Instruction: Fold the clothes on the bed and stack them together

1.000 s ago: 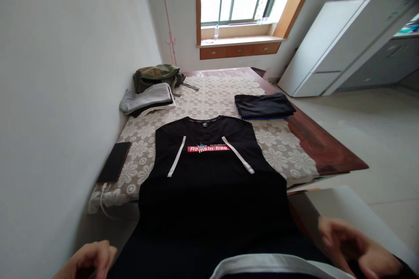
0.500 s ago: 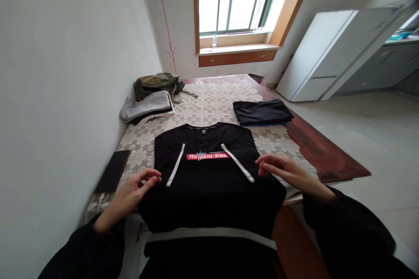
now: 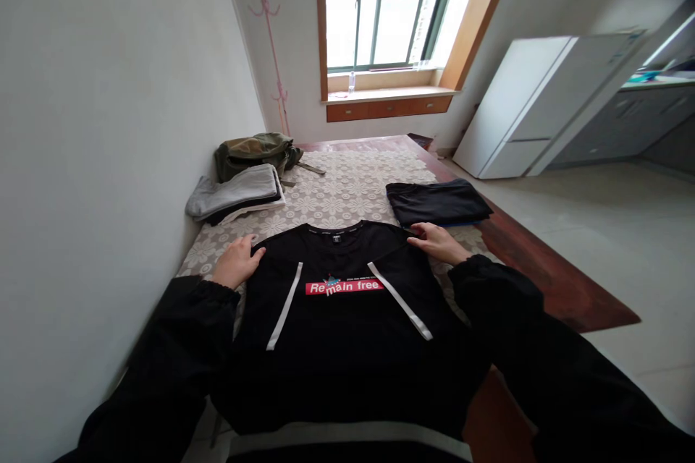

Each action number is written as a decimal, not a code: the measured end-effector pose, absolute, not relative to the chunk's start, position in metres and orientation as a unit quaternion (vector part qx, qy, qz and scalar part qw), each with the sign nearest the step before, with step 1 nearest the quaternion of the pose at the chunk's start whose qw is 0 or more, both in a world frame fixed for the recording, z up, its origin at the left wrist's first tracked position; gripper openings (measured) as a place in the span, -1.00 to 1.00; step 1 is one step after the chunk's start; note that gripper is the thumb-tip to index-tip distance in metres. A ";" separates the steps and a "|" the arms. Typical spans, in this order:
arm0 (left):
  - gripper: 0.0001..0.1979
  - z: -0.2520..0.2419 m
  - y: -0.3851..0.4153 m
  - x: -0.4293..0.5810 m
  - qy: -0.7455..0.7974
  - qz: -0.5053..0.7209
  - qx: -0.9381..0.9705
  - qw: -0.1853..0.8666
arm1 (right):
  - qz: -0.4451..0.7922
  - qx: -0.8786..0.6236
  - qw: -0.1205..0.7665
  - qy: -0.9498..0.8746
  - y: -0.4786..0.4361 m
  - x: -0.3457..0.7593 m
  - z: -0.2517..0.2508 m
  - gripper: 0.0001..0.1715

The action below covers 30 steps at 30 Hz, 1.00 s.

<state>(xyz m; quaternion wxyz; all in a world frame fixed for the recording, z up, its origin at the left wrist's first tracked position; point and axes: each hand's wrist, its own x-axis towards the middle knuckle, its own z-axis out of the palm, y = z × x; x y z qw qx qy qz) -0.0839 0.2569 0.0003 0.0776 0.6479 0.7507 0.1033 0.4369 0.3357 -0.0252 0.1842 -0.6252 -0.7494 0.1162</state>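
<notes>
A black T-shirt (image 3: 337,333) lies spread face up with its collar away from me. Across its chest runs a red "Remain free" print, with a slanting white strip on each side. My left hand (image 3: 237,260) is at the shirt's left shoulder, fingers curled over the edge and thumb on top. At the opposite shoulder, my right hand (image 3: 437,241) pinches the cloth between thumb and fingers. The hem hangs over the near table edge, where a pale band crosses at the bottom of the view.
A patterned cloth covers the reddish table (image 3: 565,289). Folded dark clothes (image 3: 437,202) lie at the right; a stack of folded clothes (image 3: 239,192) and an olive backpack (image 3: 255,152) sit by the left wall. Beyond stand a pink coat rack (image 3: 274,51) and a white fridge (image 3: 515,101).
Both hands have moved forward from above the shirt's sides to its shoulders and closed on the cloth there. My left sleeve now covers the dark flat object at the left. The view has tilted slightly.
</notes>
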 end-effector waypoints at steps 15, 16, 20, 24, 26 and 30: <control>-0.69 -0.011 0.298 -0.086 0.721 0.220 0.637 0.160 | 0.093 -0.628 0.123 -0.763 0.356 0.420 -0.013 -0.81; -0.67 -0.012 0.296 -0.085 0.721 0.229 0.635 0.157 | 0.087 -0.623 0.118 -0.768 0.356 0.419 -0.014 -0.85; -0.60 -0.017 0.289 -0.086 0.691 0.270 0.651 0.158 | 0.024 -0.611 0.107 -0.784 0.354 0.417 -0.020 -0.89; -0.62 -0.019 0.287 -0.092 0.671 0.300 0.658 0.164 | 0.009 -0.584 0.160 -0.795 0.351 0.420 -0.031 -0.84; -0.66 -0.020 0.287 -0.094 0.677 0.305 0.652 0.156 | 0.015 -0.578 0.182 -0.795 0.352 0.423 -0.035 -0.83; -0.67 -0.021 0.288 -0.093 0.686 0.321 0.633 0.156 | 0.029 -0.583 0.207 -0.785 0.357 0.427 -0.038 -0.80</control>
